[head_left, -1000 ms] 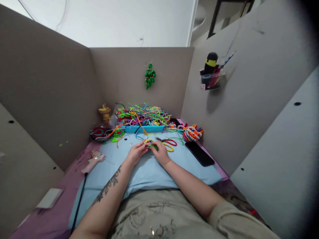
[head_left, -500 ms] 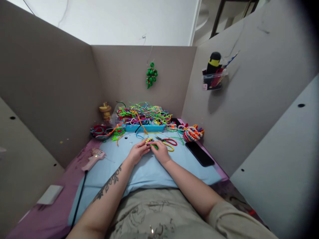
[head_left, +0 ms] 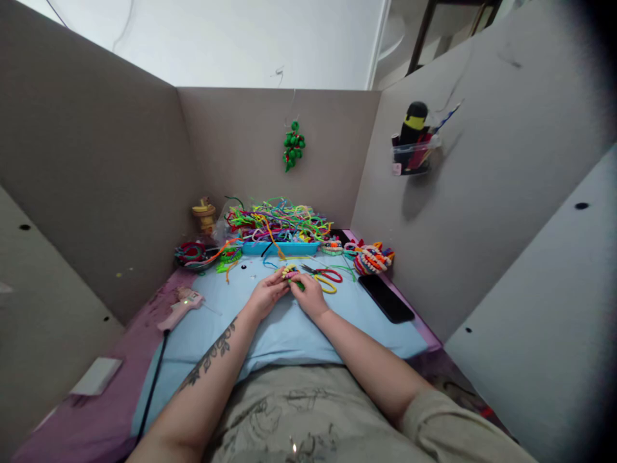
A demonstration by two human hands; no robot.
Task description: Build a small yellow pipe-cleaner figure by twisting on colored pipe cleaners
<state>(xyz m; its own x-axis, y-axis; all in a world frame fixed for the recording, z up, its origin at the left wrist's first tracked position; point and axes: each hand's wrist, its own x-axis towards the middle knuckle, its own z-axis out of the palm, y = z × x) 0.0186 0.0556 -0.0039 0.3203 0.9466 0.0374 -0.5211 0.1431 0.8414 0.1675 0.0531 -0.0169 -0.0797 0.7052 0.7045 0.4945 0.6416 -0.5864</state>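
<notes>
Over the blue cloth [head_left: 207, 334], my left hand [head_left: 267, 294] pinches a small, braided-looking craft piece of fuzzy cord [head_left: 290, 272] in yellow and pink. From the other side my right hand [head_left: 310, 296] holds the same piece, its fingers closed near a green part at the bottom. My fingers cover much of it, so its full shape is hidden. Just beyond my right hand lie scissors [head_left: 315, 271] with one red and one yellow handle. A loose blue cord and an orange one lie beyond my left hand.
A blue tray [head_left: 282, 248] heaped with coloured fuzzy cords [head_left: 279, 218] stands at the back. A pink glue gun [head_left: 179, 312] lies left, its black cable trailing forward. At right are a phone [head_left: 387, 298] and a striped cord craft [head_left: 373, 258]. Grey panels [head_left: 270, 109] enclose three sides.
The craft piece has turned slightly between my fingers, and more of its pink part shows. Both hands keep their grip in nearly the same place.
</notes>
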